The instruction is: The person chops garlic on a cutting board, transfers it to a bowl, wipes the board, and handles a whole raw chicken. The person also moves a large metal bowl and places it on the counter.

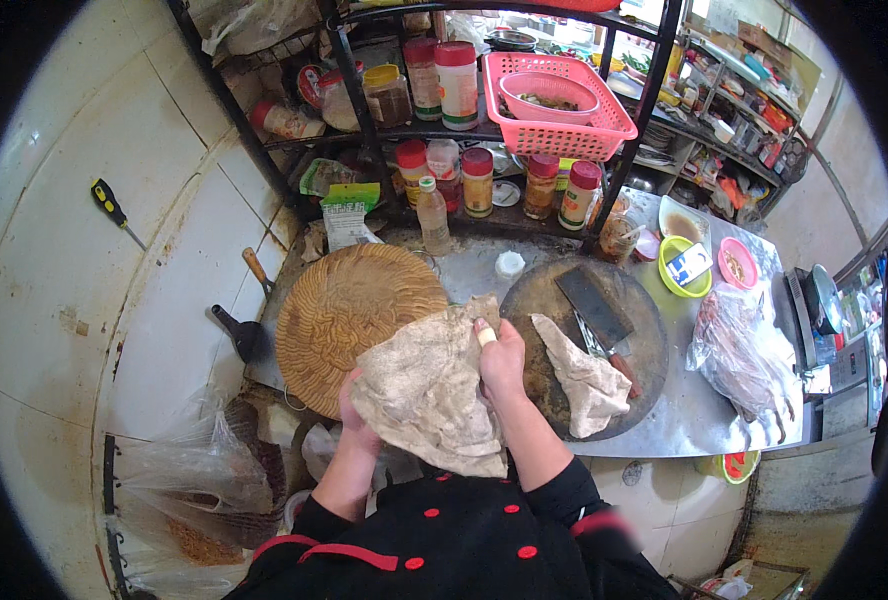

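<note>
Between my two hands hangs a large, worn beige cloth (pixel 429 382), in front of my body. My left hand (pixel 358 412) supports its left side from beneath, mostly hidden by the fabric. Near the cloth's upper right corner, my right hand (pixel 500 352) grips it, with a pale wrap on the thumb. Behind the cloth and partly covered by it lies a round wooden board (pixel 354 300) with a grooved surface. On the darker round chopping board (pixel 519 300) at right rest a second crumpled cloth (pixel 586 386), a cleaver (pixel 594 307) with a dark blade, and another tool with a wooden handle (pixel 625 376).
A rack shelf (pixel 481 217) with spice jars stands behind the boards, a pink basket (pixel 564 142) above. A plastic-wrapped carcass (pixel 740 345) and small bowls lie on the metal table (pixel 665 442) at right. Left, a screwdriver (pixel 110 204) and a black funnel-like object (pixel 245 336) are by the tiled wall.
</note>
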`<state>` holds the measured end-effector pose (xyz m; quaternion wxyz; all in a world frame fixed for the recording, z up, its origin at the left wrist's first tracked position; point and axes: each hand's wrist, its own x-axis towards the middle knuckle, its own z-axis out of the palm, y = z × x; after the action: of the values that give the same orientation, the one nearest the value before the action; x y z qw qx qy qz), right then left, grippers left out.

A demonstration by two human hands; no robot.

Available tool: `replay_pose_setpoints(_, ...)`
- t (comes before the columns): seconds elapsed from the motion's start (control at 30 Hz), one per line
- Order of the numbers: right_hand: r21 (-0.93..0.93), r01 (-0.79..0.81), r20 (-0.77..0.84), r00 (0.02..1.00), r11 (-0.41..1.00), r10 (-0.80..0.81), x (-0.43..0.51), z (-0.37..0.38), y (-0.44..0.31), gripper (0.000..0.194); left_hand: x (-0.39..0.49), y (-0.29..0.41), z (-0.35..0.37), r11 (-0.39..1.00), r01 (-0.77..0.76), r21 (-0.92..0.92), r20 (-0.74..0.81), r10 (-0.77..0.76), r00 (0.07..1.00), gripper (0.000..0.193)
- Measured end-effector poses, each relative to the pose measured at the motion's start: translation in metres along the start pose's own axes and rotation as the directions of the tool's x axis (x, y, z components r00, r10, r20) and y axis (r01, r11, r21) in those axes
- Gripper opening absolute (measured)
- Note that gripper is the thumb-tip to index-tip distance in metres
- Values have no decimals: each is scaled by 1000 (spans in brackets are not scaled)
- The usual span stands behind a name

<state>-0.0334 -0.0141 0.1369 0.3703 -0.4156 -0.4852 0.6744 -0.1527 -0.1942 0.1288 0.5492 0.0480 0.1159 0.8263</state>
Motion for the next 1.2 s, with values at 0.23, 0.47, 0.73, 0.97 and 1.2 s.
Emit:
replay_pose_setpoints(0.23, -402, 377, -71, 896, 834, -439, -12, -8, -39, 18, 6, -16, -1, 975, -31, 221, -524, 145, 839, 70)
replay_pose_setpoints(0.47, -325, 529, -44, 820, 784, -571, -24, -10, -35, 16, -7, -67, 42, 718, 375, 586, -680, 184, 710, 58)
replay_pose_setpoints(0.73, -232, 176, -191, 956, 957, -223, 4, -41, -28, 14, 9, -59, 25, 967, 64, 246, -398, 41, 916, 47)
replay_pose_setpoints(0.97, -51, -17, -126, 992, 999, 10, 12, -35, -16, 22, -1, -37, 23, 740, -12, 672, -250, 243, 937, 43)
replay_pose_setpoints(1.2, -144, 381, 52, 925, 913, -377, -20, -18, -27, 16, -7, -19, -26, 337, 292, 895, -440, 557, 705, 20)
